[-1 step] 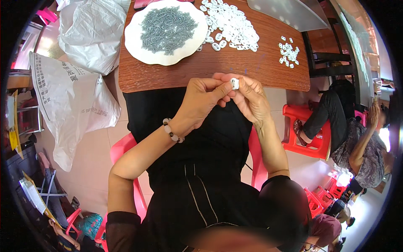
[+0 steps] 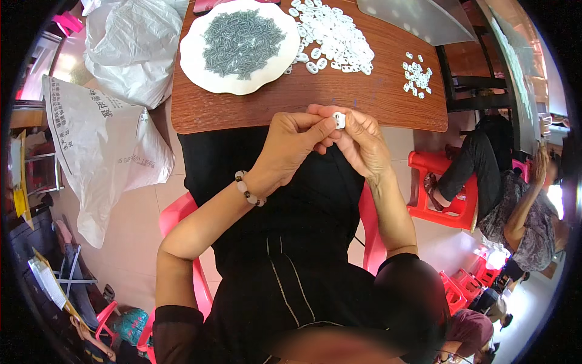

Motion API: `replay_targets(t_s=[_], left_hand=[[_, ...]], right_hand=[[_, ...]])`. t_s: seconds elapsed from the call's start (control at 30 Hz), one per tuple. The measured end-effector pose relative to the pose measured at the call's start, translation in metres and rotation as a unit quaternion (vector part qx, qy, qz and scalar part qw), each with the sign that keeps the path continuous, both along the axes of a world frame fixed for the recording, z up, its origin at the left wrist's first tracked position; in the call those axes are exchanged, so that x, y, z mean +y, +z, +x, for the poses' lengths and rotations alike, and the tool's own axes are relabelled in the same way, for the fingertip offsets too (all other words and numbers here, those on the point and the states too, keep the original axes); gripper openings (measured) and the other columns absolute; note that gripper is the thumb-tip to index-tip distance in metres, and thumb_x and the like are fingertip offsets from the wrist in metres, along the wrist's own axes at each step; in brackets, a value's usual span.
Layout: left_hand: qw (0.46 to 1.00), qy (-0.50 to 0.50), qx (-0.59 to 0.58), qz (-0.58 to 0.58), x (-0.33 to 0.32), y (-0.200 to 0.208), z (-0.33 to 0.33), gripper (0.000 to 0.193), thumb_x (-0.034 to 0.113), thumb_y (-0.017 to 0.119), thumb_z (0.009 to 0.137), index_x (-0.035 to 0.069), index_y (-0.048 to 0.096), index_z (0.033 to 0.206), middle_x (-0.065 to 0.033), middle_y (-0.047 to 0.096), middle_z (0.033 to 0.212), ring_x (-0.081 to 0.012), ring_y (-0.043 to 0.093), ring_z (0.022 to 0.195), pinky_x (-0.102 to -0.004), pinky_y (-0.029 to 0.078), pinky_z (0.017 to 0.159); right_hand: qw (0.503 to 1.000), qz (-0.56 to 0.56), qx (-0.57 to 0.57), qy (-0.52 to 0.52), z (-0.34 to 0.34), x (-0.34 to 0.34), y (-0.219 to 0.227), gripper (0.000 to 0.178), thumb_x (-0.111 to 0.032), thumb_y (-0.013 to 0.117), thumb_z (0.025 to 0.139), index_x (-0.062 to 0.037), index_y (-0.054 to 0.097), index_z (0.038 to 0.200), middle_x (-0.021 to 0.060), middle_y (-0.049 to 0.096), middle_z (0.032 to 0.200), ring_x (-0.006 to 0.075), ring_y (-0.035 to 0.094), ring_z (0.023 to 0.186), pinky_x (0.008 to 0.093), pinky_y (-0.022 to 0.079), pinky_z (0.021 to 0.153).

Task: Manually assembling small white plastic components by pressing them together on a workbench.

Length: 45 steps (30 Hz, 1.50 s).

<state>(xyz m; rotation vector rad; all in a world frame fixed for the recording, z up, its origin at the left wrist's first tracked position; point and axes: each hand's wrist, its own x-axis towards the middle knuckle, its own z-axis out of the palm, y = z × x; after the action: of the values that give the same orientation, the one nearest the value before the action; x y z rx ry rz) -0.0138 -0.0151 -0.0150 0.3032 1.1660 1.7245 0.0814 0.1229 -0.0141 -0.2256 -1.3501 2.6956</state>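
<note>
A small white plastic piece with dark holes is pinched between my two hands, just off the table's near edge. My left hand, closed with thumb and fingers together, presses on its left side. From the other side my right hand grips it between thumb and fingers. Some fingertips are hidden behind the hands. Beyond them lies a large heap of similar white two-hole pieces. A white scalloped plate to its left holds many small grey rod-shaped pieces.
A smaller group of white pieces lies at the right of the brown wooden table. A grey panel stands at the back right. White sacks are on the left floor. A person sits beyond a red stool on the right.
</note>
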Motion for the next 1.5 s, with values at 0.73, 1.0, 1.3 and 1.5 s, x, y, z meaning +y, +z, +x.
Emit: replay_targets(t_s=[0.73, 1.0, 1.3, 1.5], left_hand=[[0.999, -0.003, -0.018, 0.040, 0.001, -0.004, -0.001, 0.023, 0.023, 0.064, 0.091, 0.001, 0.069, 0.093, -0.0024, 0.066, 0.080, -0.0061, 0.056, 0.068, -0.0195, 0.046, 0.061], [0.999, 0.016, 0.015, 0.025, 0.002, -0.001, -0.001, 0.022, 0.021, 0.062, 0.092, 0.000, 0.068, 0.094, -0.0037, 0.067, 0.081, -0.0063, 0.056, 0.066, -0.0193, 0.046, 0.061], [0.998, 0.055, 0.032, 0.024, 0.003, 0.000, 0.000, 0.023, 0.020, 0.060, 0.093, -0.001, 0.068, 0.097, -0.0034, 0.067, 0.082, -0.0058, 0.056, 0.067, -0.0190, 0.046, 0.060], [0.996, 0.066, 0.046, 0.026, 0.004, -0.001, 0.002, 0.023, 0.018, 0.060, 0.093, -0.003, 0.068, 0.097, -0.0034, 0.066, 0.081, -0.0051, 0.055, 0.065, -0.0190, 0.046, 0.058]], right_hand=[[1.000, 0.021, 0.001, 0.014, 0.001, 0.007, 0.005, 0.045, -0.028, 0.046, 0.099, 0.0103, 0.053, 0.121, 0.0242, 0.052, 0.128, 0.0234, 0.057, 0.107, 0.0352, 0.046, 0.092], [0.991, 0.111, -0.035, -0.069, 0.005, 0.003, 0.005, 0.038, -0.024, 0.050, 0.097, 0.0082, 0.057, 0.117, 0.0206, 0.059, 0.122, 0.0195, 0.062, 0.100, 0.0312, 0.051, 0.085], [0.926, 0.329, -0.022, -0.184, 0.009, 0.001, 0.003, 0.018, -0.005, 0.065, 0.088, 0.0038, 0.064, 0.103, 0.0083, 0.068, 0.094, 0.0088, 0.063, 0.081, 0.0215, 0.050, 0.074], [0.873, 0.434, -0.001, -0.221, 0.007, -0.001, -0.004, 0.025, -0.005, 0.071, 0.082, -0.0006, 0.066, 0.107, 0.0056, 0.067, 0.093, 0.0072, 0.059, 0.078, 0.0198, 0.047, 0.071]])
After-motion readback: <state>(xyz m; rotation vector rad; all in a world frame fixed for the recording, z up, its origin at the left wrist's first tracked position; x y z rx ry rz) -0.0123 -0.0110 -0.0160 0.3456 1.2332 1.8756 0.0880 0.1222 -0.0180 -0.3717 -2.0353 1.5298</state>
